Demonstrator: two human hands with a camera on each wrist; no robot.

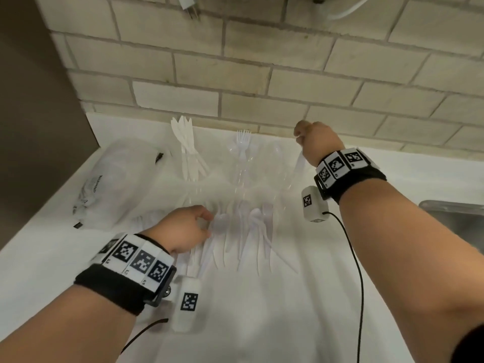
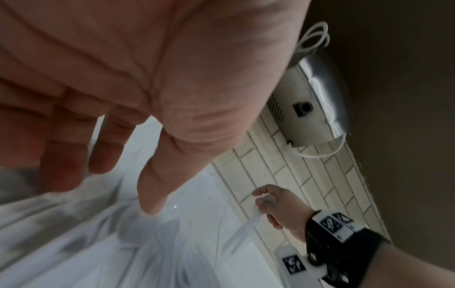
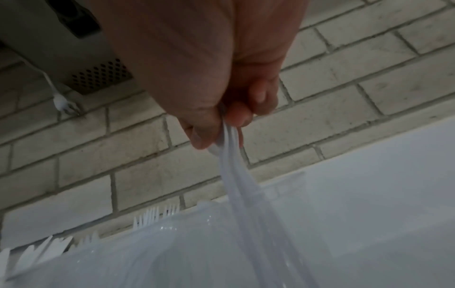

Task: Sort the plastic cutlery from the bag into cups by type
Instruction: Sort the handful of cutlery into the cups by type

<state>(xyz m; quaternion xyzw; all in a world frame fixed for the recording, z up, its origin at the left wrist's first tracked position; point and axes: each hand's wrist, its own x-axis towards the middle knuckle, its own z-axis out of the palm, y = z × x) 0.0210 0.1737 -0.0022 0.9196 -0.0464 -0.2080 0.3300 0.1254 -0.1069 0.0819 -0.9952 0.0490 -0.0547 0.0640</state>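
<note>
Up at two o'clock, the right hand [image 1: 315, 142] pinches white cutlery handles [image 3: 231, 155], a grip only the right wrist view shows. At seven o'clock, the left hand [image 1: 187, 229] hovers, fingers loosely spread, over the loose cutlery pile [image 1: 246, 231]. Clear cups [image 1: 241, 163] stand behind on the white desk [image 1: 262, 323] beneath a brick wall [image 1: 262, 74]; a crumpled bag [image 1: 112, 184] lies at ten o'clock.

Beneath the left hand's fingers [image 2: 64, 165] the loose cutlery [image 2: 74, 243] smears into blur, types unreadable. The right hand's fingers [image 3: 236, 115] hide the ends of the spoon handles [image 3: 236, 175]; bowls run off-frame.
</note>
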